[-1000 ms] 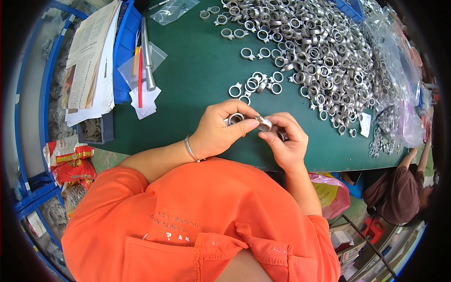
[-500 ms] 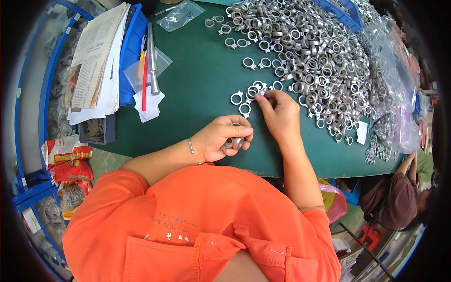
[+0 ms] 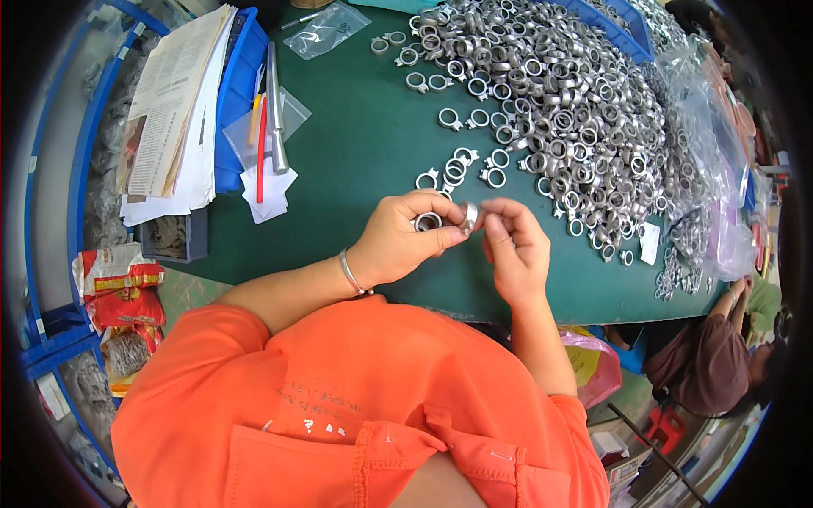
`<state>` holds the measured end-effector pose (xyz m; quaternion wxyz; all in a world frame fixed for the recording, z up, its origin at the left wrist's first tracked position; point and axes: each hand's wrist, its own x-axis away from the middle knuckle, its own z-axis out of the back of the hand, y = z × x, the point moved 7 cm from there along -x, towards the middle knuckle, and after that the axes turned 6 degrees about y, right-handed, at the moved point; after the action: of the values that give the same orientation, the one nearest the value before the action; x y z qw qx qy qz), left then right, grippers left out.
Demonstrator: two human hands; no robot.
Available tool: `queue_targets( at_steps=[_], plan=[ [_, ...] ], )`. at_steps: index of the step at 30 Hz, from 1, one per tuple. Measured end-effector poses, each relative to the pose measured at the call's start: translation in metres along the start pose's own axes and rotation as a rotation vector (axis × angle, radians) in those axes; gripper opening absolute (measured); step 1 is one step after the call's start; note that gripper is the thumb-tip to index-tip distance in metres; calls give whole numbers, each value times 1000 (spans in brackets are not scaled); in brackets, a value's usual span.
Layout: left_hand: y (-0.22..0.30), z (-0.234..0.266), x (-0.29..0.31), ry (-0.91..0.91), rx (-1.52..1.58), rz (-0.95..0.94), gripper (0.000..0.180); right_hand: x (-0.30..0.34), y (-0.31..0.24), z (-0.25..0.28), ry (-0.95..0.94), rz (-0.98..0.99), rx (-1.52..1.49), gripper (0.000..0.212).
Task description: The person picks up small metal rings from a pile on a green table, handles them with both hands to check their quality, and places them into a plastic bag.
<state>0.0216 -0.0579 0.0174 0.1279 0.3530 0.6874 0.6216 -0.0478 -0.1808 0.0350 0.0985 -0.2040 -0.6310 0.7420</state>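
Observation:
My left hand point(image 3: 405, 233) pinches a small silvery metal ring point(image 3: 471, 215) between thumb and forefinger, turned edge-on. Another metal ring point(image 3: 428, 222) sits within the curl of the same hand; whatever lies deeper in the palm is hidden. My right hand point(image 3: 518, 247) is half curled right beside the pinched ring, its thumb and forefinger slightly apart with nothing seen between them. Just beyond my hands lies a short row of loose lugged rings point(image 3: 455, 173), partly covered by the left hand. Two more loose rings point(image 3: 493, 176) lie to their right.
A large heap of rings point(image 3: 584, 110) covers the right of the green table point(image 3: 356, 127). Clear plastic bags point(image 3: 711, 127) lie beyond it. Papers point(image 3: 169, 110), a blue tray point(image 3: 235, 110), a metal rod point(image 3: 275, 110) and a red pen point(image 3: 262, 152) are left. Another person point(image 3: 703, 364) sits at right.
My right hand has drawn back from the loose rings toward my left hand. The left hand has risen slightly and turned, and a ring now shows at its fingertips.

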Motion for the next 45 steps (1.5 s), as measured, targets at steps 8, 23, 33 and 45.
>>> queue_targets(
  at_steps=[8, 23, 33, 45],
  plan=[
    [-1, 1, 7, 68, -111, -221, 16, 7, 18, -11, -130, -318, -428, 18],
    [-17, 1, 6, 36, 96, 217, 9, -15, 46, 16, -88, -510, 69, 10],
    [-4, -7, 3, 2, 17, 0, 9, 10, 16, 0, -39, -444, -305, 10],
    [29, -16, 19, 40, -579, -824, 16, 32, 55, -20, -71, -748, -994, 15]
  ],
)
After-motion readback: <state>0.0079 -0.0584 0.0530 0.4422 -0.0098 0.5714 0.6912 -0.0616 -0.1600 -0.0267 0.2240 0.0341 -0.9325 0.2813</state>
